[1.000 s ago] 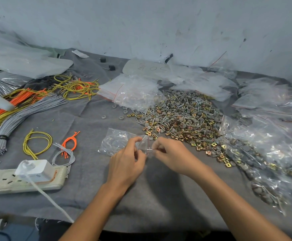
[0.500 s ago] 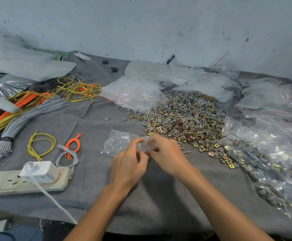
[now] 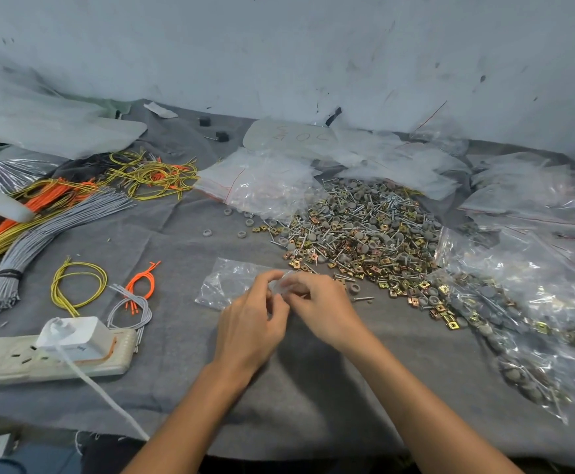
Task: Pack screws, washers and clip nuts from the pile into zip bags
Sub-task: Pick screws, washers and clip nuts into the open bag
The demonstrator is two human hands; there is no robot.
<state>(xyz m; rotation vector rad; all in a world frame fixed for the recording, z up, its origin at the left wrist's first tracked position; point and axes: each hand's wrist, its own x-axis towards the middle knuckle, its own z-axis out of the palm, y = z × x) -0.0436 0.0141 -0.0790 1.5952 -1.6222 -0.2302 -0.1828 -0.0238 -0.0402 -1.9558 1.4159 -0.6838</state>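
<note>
Left hand [image 3: 248,323] and right hand [image 3: 325,311] both pinch the mouth of a zip bag [image 3: 226,283] lying on grey cloth [image 3: 313,388]; best spread its lips wide before scooping from the pile [image 3: 358,234] just beyond.

A gray-clothed table [image 3: 176,241] is bearing a hardware pile [image 3: 358,234] at one o'clock. Wire bundles [image 3: 57,227] are lying at ten, a power strip [image 3: 12,360] at eight.

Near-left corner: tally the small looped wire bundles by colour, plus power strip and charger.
Small looped yellow wire bundle: 1
Small looped orange wire bundle: 1
Small looped grey wire bundle: 1
Cream plastic power strip: 1
White plug-in charger block: 1
Total: 5
</note>
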